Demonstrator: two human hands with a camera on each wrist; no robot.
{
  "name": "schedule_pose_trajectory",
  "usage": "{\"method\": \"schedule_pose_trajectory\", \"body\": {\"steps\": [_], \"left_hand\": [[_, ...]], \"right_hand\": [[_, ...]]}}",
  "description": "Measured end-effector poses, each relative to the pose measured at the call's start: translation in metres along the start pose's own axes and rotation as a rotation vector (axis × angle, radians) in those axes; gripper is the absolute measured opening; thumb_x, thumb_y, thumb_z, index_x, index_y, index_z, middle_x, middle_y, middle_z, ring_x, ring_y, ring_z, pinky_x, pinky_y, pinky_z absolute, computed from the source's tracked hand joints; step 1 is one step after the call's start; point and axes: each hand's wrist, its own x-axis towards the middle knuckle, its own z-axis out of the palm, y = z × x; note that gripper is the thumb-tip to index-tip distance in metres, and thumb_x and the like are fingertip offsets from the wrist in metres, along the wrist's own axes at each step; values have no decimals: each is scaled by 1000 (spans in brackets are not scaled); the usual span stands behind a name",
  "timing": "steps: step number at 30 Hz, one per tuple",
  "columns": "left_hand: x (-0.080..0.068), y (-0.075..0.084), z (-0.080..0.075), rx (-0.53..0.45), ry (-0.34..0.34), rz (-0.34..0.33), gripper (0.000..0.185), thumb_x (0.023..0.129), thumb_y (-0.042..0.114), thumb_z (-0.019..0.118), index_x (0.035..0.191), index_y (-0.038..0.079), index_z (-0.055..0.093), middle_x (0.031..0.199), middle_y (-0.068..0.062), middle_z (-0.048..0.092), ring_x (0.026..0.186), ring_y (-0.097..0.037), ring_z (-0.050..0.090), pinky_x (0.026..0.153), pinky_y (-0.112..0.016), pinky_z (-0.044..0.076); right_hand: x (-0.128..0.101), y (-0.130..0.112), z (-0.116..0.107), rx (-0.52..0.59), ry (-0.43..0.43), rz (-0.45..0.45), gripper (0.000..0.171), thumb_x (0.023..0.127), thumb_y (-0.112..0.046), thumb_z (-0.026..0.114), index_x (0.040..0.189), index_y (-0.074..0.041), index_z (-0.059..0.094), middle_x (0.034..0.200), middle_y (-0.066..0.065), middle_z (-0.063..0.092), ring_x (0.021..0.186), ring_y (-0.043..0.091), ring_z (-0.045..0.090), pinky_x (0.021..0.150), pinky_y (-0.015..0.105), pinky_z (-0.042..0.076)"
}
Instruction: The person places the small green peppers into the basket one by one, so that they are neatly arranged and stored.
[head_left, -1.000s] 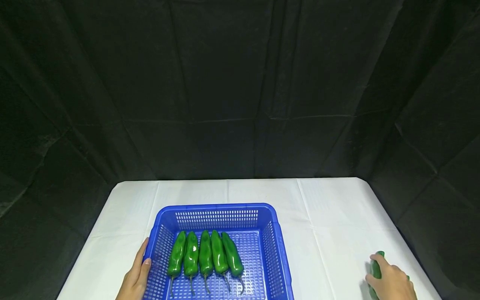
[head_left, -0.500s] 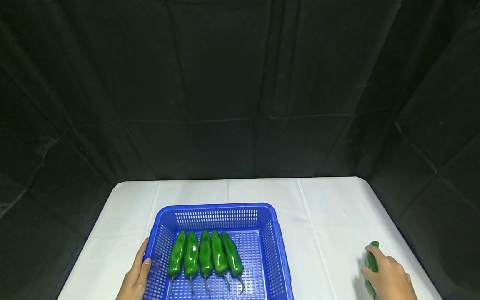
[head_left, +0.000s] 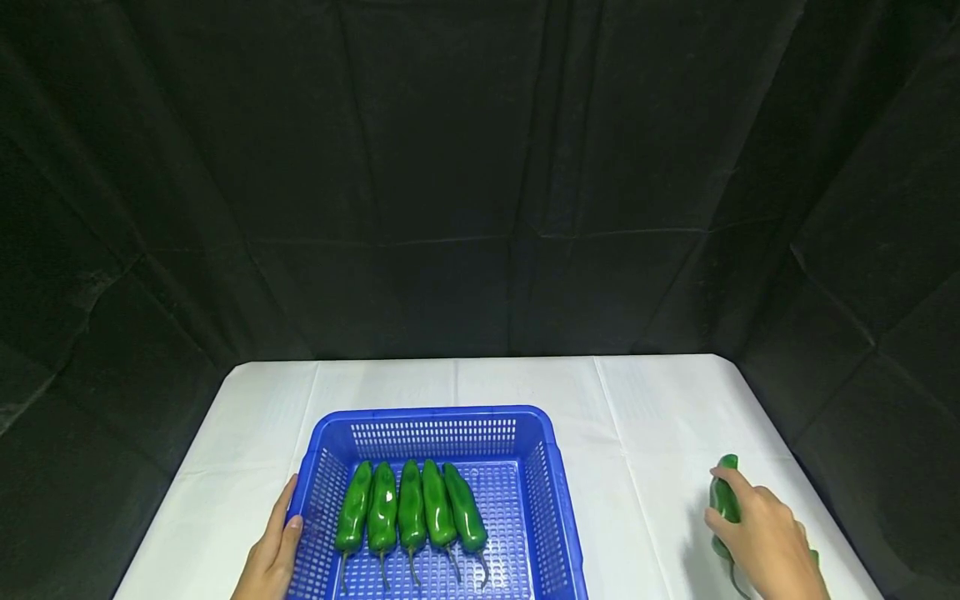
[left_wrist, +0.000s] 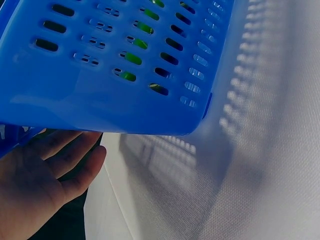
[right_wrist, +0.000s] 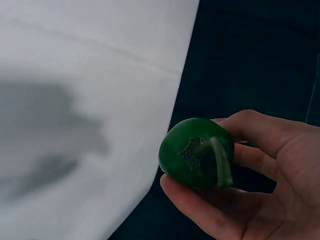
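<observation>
My right hand point(head_left: 772, 533) grips a green chili pepper point(head_left: 724, 504) between thumb and fingers, over the right side of the white table. In the right wrist view the pepper's stem end point(right_wrist: 197, 152) faces the camera, its curved stem hanging free. Several more green peppers point(head_left: 412, 508) lie side by side in a blue plastic basket point(head_left: 558, 500), stems toward me. At the basket's left side, my left hand point(head_left: 268, 554) touches the rim with its fingers extended. The left wrist view shows the left fingers point(left_wrist: 75, 155) fairly straight against the basket's edge.
Behind my right hand a bit of another green pepper point(head_left: 815, 556) shows, mostly hidden. A white cloth point(head_left: 622, 417) covers the table, with dark curtains point(head_left: 450, 208) around its back and sides. The basket stands left of centre, its near end out of view.
My right hand has moved leftward and away from me, carrying the green chili pepper off its earlier spot. The left hand, basket and peppers inside stay put.
</observation>
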Motion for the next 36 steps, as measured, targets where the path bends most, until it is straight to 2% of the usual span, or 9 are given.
{"method": "schedule_pose_trajectory", "body": {"steps": [6, 12, 21, 28, 36], "left_hand": [[-1, 1, 2, 11, -2, -2, 53, 110, 18, 20, 159, 2, 6, 150, -39, 29, 118, -57, 52, 92, -69, 42], [0, 2, 2, 5, -6, -13, 53, 110, 19, 20, 159, 2, 6, 150, -39, 29, 117, -56, 53, 91, -68, 44], [-1, 1, 2, -2, 5, -9, 53, 110, 18, 21, 159, 3, 7, 148, -39, 32, 113, -54, 56, 88, -66, 47], [-1, 1, 3, -10, 8, 0, 53, 110, 17, 21, 159, 2, 8, 148, -39, 32, 113, -54, 56, 89, -66, 46], [-1, 1, 2, -4, 4, 3, 53, 110, 17, 21, 159, 2, 8, 148, -39, 32, 113, -54, 56, 89, -68, 45]], "right_hand": [[-1, -18, -6, 23, 73, -114, 50, 86, -11, 74, 130, -1, 54, 86, 21, 62, 75, 34, 62, 59, 53, 49], [-2, -33, -10, 31, 81, -122, 50, 86, -11, 73, 132, -3, 55, 88, 21, 62, 76, 34, 62, 61, 55, 48], [-4, -58, -12, 112, 122, -145, 48, 84, -9, 73, 130, -4, 58, 85, 18, 61, 68, 28, 60, 51, 41, 51], [-4, -69, -12, 120, 131, -183, 47, 84, -11, 72, 130, -6, 59, 88, 18, 62, 69, 27, 60, 52, 42, 50], [-3, -84, -11, 131, 122, -195, 48, 84, -11, 74, 129, -7, 60, 88, 16, 62, 68, 25, 59, 52, 37, 50]]}}
